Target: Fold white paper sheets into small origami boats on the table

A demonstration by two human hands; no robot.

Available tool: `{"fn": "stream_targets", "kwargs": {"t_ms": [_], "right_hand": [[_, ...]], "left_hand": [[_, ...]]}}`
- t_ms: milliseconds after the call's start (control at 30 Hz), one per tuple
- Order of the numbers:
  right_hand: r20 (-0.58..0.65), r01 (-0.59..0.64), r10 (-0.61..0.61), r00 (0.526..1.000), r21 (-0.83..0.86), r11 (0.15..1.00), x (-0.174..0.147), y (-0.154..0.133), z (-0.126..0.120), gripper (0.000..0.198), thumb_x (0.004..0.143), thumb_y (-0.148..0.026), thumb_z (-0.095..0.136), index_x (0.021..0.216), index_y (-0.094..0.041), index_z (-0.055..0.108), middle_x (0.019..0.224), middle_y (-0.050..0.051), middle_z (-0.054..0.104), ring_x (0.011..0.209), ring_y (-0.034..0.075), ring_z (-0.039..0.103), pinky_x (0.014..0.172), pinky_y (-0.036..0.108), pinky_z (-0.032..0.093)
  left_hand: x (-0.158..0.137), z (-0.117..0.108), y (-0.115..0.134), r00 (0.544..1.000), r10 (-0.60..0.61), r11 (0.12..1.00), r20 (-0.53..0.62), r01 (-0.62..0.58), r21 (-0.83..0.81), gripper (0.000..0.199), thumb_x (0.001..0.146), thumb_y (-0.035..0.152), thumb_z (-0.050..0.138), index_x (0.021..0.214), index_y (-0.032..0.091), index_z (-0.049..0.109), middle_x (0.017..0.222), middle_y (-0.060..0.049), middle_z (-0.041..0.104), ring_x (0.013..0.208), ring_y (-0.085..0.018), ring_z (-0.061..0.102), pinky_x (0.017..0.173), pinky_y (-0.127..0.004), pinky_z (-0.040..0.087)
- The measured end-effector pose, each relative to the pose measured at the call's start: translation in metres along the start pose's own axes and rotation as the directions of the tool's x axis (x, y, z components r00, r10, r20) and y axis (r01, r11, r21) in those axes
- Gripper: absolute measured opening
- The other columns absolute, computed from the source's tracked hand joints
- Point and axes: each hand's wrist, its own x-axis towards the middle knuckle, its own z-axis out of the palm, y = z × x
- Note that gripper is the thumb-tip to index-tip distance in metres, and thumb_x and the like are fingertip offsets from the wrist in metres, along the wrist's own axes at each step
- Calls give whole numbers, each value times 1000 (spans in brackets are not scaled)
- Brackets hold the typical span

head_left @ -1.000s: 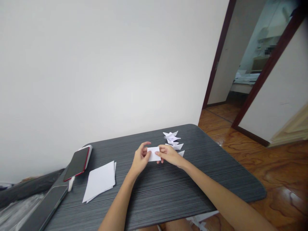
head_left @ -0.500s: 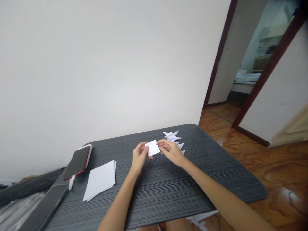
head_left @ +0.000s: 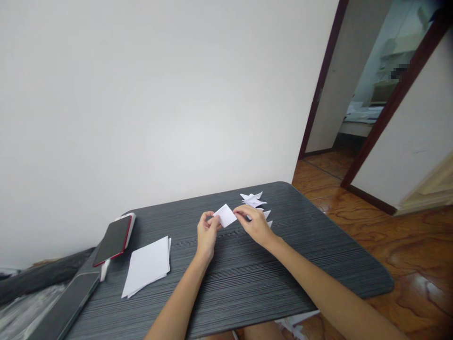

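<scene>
A small folded square of white paper (head_left: 225, 216) is held up over the dark table, turned so that one corner points away from me. My left hand (head_left: 208, 228) pinches its left corner between thumb and fingers. At the right corner, the thumb and fingertips of my right hand (head_left: 253, 224) are closed on the paper. Behind my right hand lie several folded white paper pieces with pointed tips (head_left: 253, 200), partly hidden by that hand.
To the left lies a small stack of white paper sheets (head_left: 146, 267). Beyond it, a red-edged phone (head_left: 113, 239) rests on a white object, and another dark device (head_left: 67, 307) sits at the table's left edge. A wall borders the table (head_left: 240, 293) at the back.
The folded paper has turned so that a corner now points away from me. My right fingers have moved from its right edge to its right corner.
</scene>
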Motion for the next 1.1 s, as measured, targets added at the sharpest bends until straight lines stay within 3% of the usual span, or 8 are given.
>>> {"fn": "stream_targets", "kwargs": {"t_ms": [200,367,467,533,633,733,933,1100], "right_hand": [[46,164,-159,986,-129,978,-4,-1,2,30,81,-15,40,106,-20,57,112,9,54,105,21,48,92,37,37],[-78,48,-52,996,-55,997,-5,-2,11,18,75,-24,52,90,-18,62,114,9,50,105,21,47,91,36,38],[-147,-37,39,988,19,999,-3,1,10,13,75,-22,51,79,-16,62,102,10,52,93,19,52,85,33,41],[-121,-47,50,991,30,998,-1,1,7,12,75,-21,51,73,-14,61,97,9,52,86,18,54,81,31,42],[-30,14,-13,999,8,1000,1,-1,1,10,74,-18,52,66,-14,58,94,9,51,83,17,53,78,31,42],[18,90,-89,996,-19,996,0,-5,0,7,74,-16,51,71,-14,58,94,9,50,89,19,51,80,33,42],[5,204,-204,979,-48,978,-4,-5,2,23,78,-12,46,95,-19,60,108,10,44,83,15,52,76,33,45],[114,381,-372,921,-76,921,-5,0,-1,39,76,-2,40,106,-22,56,113,10,43,106,19,44,85,36,42]], "left_hand": [[-2,3,-2,1000,-19,996,-13,18,-91,29,67,30,59,80,18,36,64,3,61,66,-12,62,74,-32,48],[-12,13,-3,994,-48,989,97,60,-132,27,68,27,60,76,19,35,67,2,63,68,-12,62,77,-33,46],[-16,17,-2,975,-59,996,216,70,-48,25,67,26,60,72,18,37,65,2,62,67,-12,61,75,-31,46],[-15,16,-1,973,-31,999,227,21,47,22,68,27,60,72,17,42,66,1,62,64,-11,60,69,-26,46],[-10,10,0,983,84,984,161,-107,140,16,70,27,58,75,15,50,63,2,58,56,-9,55,59,-21,44],[-5,5,1,982,127,976,140,-149,161,15,71,27,56,72,13,52,54,3,54,48,-8,51,52,-21,43],[-8,6,5,988,86,990,129,-99,104,15,69,26,58,69,12,54,49,1,56,44,-11,54,48,-24,44],[-9,6,8,987,18,1000,162,-14,-28,15,68,26,59,69,11,56,50,-1,59,44,-13,56,48,-25,45]]}}
